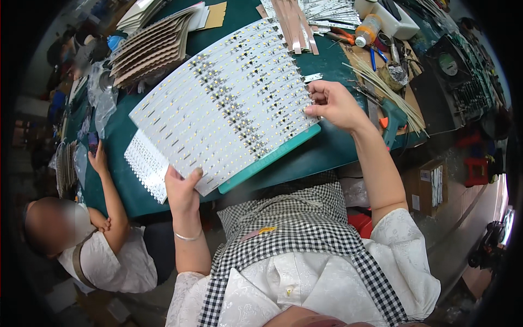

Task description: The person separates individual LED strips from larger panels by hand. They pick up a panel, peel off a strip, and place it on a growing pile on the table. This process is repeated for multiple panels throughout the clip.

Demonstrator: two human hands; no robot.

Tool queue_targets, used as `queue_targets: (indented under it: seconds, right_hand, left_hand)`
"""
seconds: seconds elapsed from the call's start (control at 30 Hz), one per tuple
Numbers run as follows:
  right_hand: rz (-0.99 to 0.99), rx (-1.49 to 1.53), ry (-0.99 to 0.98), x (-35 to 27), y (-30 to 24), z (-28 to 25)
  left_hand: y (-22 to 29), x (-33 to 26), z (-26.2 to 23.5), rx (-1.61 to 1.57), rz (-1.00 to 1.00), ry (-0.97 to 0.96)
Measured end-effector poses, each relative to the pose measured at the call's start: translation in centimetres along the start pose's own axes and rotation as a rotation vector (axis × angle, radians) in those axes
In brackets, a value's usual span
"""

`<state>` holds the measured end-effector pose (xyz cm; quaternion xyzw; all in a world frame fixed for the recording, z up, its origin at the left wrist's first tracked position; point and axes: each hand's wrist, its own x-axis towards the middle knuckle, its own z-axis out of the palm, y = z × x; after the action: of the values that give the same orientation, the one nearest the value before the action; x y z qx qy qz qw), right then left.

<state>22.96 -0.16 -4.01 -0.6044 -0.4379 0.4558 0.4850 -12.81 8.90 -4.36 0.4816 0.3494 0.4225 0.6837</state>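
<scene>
A large white LED circuit board panel (pixel 180 103), lined with rows of small yellow LEDs, is tilted above the table in front of me. My left hand (pixel 183 189) is closed on its lower left corner, thumb on top. At the panel's toothed right edge, my right hand (pixel 336 105) pinches with thumb and fingers. A teal flat board or tray (pixel 272 158) shows from under the panel's near edge. Beside my left hand lies another white panel (pixel 146 161), partly covered. A short white strip (pixel 313 77) lies just beyond my right fingers.
Stacked boards (pixel 150 52) stand at the far left of the green table (pixel 321 152). Copper-coloured strips (pixel 291 24) lie at the back. On the right are a glue gun (pixel 392 122), thin sticks (pixel 389 92), pliers (pixel 342 36) and a bottle (pixel 368 30). A co-worker (pixel 103 240) sits at left holding a phone (pixel 93 143).
</scene>
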Motion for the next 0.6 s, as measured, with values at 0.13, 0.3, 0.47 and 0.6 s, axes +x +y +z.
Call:
queue_targets:
  seconds: [0.13,0.3,0.47,0.6]
  right_hand:
    - [0.01,-0.119,0.005,0.1,-0.8,-0.2]
    - [0.009,-0.117,0.015,-0.1,-0.2,-0.4]
    - [-0.062,-0.166,-0.008,-0.7,-1.2,-0.3]
    - [-0.094,-0.257,0.084,-2.0,-1.1,0.0]
  left_hand:
    - [-1.7,0.3,1.0,0.046,-0.002,0.059]
    - [-1.7,-0.4,1.3,0.08,0.055,0.044]
    - [-2.9,-1.6,1.0,0.142,0.186,0.086]
    - [-3.3,-2.7,0.8,0.286,0.293,0.063]
